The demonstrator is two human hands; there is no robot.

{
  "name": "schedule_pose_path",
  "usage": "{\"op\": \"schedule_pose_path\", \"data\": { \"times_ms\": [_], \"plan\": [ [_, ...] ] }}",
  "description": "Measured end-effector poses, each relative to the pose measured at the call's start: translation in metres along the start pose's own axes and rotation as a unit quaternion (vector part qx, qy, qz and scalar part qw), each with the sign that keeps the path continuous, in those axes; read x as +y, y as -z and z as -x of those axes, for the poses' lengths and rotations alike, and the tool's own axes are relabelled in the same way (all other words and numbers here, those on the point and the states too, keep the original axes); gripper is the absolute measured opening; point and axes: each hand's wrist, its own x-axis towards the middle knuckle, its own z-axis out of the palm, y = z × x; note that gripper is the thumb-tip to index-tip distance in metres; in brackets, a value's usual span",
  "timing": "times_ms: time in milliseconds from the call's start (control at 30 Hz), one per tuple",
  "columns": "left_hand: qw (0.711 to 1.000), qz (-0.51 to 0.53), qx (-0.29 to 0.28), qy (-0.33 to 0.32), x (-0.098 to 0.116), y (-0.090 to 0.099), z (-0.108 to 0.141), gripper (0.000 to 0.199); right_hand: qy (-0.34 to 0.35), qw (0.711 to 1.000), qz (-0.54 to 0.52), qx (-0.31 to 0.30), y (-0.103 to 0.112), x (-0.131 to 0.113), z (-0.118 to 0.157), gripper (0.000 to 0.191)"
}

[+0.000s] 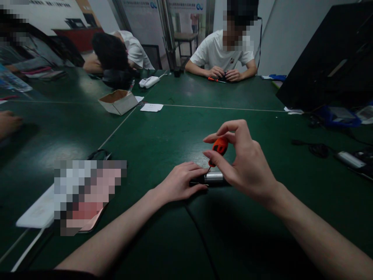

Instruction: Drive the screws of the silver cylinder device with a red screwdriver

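So your right hand (246, 167) has thumb and fingers curled around the stubby orange-and-black screwdriver (220, 146), looks like a light pinch, though I can't tell how hard you're squeezing. Your left hand (183, 181) is pinching the black end of the silver-and-black metal cylinder (215, 177), fingers on the far side, thumb on the near side. That cylinder lies right under the screwdriver, on the dark green surface (180, 132).

Honestly, I'd watch the angle. The screwdriver leans a bit at the cylinder, and a tilted tip tends to slip. Line the shaft up with whatever it's seated in (too small for me to see) and push along it while you twist. Your left fingertips are just beside the tip, so maybe slide them back. Round stuff likes to roll too, so hold that black end firmly.

There's a thin dark cable (201, 229) on the near side of the cylinder; don't snag it with your wrist. The open-topped pale cardboard box (119, 102) is well beyond the cylinder to the left, out of your way.
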Motion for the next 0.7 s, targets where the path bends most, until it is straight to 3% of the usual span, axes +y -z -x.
{"op": "schedule_pose_path", "data": {
  "times_ms": [133,300,467,567,700],
  "plan": [
    [1.000,-0.007,0.008,-0.002,0.000,-0.001,0.001,0.029,-0.002,0.999,-0.031,-0.020,0.000,0.000,-0.001,0.035],
    [1.000,-0.007,0.016,-0.011,0.000,-0.002,0.001,0.029,0.066,0.997,0.007,-0.029,0.007,-0.002,-0.003,0.021],
    [1.000,-0.007,0.018,-0.016,0.000,-0.002,0.000,0.028,0.083,0.995,0.013,-0.061,0.009,-0.003,-0.003,0.036],
    [1.000,-0.008,0.021,-0.012,0.001,-0.002,0.000,0.029,0.062,0.997,-0.002,-0.038,0.007,-0.002,-0.002,0.026],
    [1.000,-0.001,0.011,-0.010,0.000,-0.001,0.000,0.029,0.018,0.999,-0.032,-0.004,0.001,-0.001,0.000,0.029]
  ]
}}
